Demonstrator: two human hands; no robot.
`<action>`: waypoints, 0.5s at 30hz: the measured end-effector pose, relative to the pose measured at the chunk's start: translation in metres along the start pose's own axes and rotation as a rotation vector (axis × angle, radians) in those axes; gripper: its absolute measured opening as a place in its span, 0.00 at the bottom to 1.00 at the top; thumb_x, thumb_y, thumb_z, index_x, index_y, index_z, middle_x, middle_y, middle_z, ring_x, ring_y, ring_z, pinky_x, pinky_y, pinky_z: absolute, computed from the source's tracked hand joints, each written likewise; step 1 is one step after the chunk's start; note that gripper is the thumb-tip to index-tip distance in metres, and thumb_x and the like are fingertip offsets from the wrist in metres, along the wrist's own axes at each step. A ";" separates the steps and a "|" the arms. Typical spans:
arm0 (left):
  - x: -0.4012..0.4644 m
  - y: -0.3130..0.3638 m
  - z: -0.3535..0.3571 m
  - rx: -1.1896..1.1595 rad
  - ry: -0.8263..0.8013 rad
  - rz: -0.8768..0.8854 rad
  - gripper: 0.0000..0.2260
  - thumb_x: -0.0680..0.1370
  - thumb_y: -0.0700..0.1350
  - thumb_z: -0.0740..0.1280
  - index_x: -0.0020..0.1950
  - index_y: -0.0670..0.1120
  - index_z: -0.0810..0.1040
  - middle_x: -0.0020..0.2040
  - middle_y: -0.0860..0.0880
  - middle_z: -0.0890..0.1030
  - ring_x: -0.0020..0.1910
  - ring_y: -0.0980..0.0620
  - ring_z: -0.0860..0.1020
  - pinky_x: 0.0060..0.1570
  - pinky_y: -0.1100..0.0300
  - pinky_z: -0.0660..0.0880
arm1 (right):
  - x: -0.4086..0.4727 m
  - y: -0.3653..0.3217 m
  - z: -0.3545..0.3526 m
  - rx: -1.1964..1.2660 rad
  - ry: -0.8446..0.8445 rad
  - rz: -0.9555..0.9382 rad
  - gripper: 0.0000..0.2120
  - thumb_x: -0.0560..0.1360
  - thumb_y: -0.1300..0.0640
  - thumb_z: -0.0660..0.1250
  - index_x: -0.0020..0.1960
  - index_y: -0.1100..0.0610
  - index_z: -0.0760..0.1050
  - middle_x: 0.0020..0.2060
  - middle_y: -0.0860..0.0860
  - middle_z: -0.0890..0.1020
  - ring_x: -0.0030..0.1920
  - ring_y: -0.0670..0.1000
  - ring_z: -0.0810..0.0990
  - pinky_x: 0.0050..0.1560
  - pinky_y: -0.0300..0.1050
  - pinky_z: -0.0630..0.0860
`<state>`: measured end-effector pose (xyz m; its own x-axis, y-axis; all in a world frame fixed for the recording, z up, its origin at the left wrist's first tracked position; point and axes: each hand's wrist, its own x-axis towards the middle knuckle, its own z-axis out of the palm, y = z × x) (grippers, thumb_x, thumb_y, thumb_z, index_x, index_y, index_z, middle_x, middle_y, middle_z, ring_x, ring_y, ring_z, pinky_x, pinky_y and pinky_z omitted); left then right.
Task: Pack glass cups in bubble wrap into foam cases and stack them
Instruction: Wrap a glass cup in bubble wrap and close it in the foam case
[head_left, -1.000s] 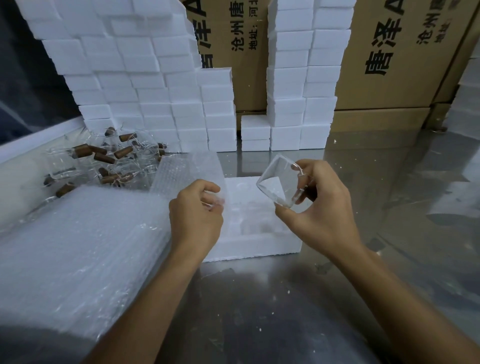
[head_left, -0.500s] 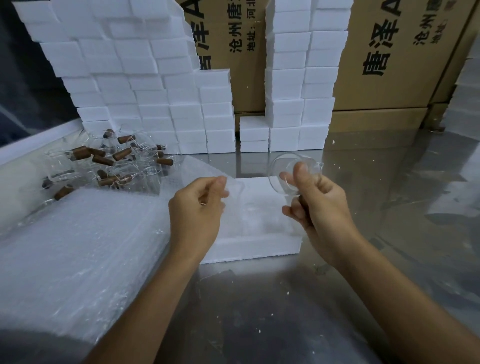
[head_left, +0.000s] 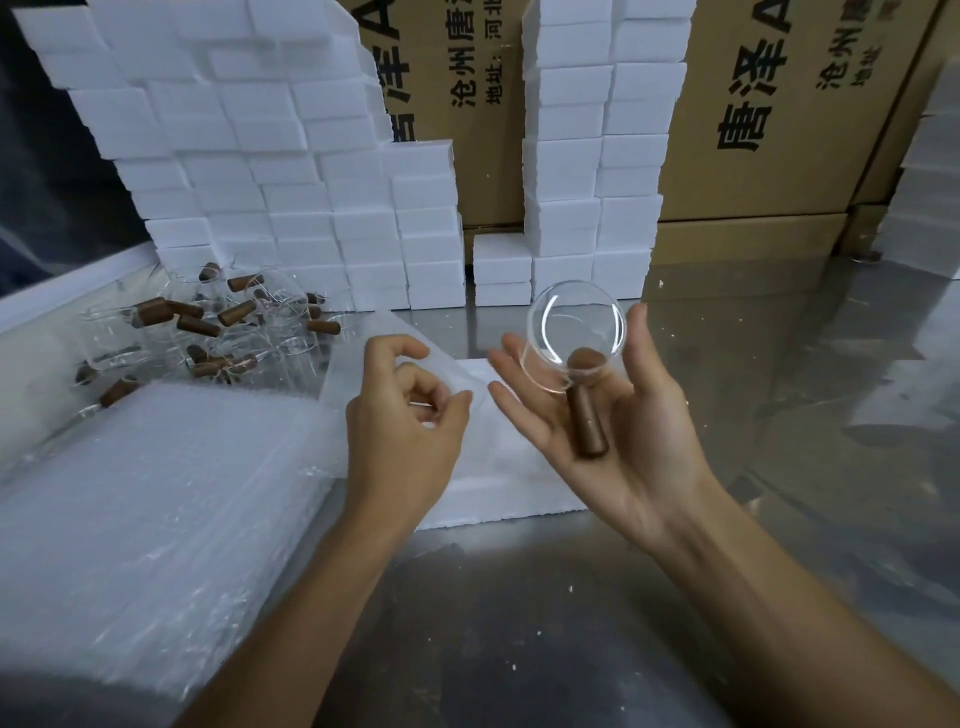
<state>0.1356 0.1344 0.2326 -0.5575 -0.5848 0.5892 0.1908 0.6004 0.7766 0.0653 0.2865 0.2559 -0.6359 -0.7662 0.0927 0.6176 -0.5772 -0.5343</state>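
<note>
A clear glass cup (head_left: 574, 332) with a brown wooden handle (head_left: 587, 423) lies across my right hand (head_left: 639, 457), which is turned palm up with its fingers spread. The cup's mouth faces me. My left hand (head_left: 400, 436) pinches the edge of a bubble wrap sheet (head_left: 356, 335) between thumb and curled fingers, just left of the cup. Under both hands an open white foam case (head_left: 498, 491) sits on the metal table, partly hidden by the sheet and my hands.
A thick stack of bubble wrap (head_left: 156, 493) fills the near left. Behind it lies a pile of several glass cups (head_left: 218, 332) with wooden handles. Stacked foam cases (head_left: 260, 182) form walls at the back, more foam cases (head_left: 587, 156) stand beside cardboard cartons (head_left: 779, 130).
My right hand has turned palm up and opened, so the cup now lies on it with the handle showing. My left hand stays on the bubble wrap, fingers curled more.
</note>
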 end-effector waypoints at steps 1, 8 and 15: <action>-0.002 0.001 0.002 0.008 -0.022 0.024 0.20 0.71 0.35 0.75 0.52 0.51 0.67 0.36 0.56 0.78 0.34 0.55 0.79 0.39 0.63 0.78 | -0.001 0.004 0.004 -0.013 -0.033 0.018 0.26 0.73 0.36 0.66 0.40 0.60 0.83 0.63 0.64 0.79 0.64 0.61 0.79 0.65 0.56 0.75; -0.010 0.005 0.008 0.092 -0.105 0.162 0.25 0.73 0.29 0.70 0.46 0.60 0.67 0.42 0.57 0.80 0.41 0.57 0.81 0.42 0.67 0.77 | 0.000 0.008 0.007 -0.101 0.151 0.038 0.21 0.72 0.37 0.68 0.39 0.55 0.70 0.62 0.63 0.80 0.61 0.60 0.81 0.68 0.55 0.71; -0.006 0.001 0.007 0.313 -0.110 0.262 0.18 0.71 0.22 0.62 0.46 0.40 0.85 0.55 0.44 0.83 0.53 0.44 0.81 0.55 0.52 0.78 | 0.004 0.008 -0.001 -0.204 0.229 0.077 0.22 0.66 0.35 0.69 0.36 0.54 0.68 0.54 0.63 0.78 0.56 0.66 0.74 0.69 0.51 0.67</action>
<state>0.1331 0.1421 0.2283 -0.6092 -0.3388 0.7170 0.0923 0.8677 0.4884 0.0673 0.2791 0.2510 -0.6932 -0.7082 -0.1338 0.5769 -0.4339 -0.6920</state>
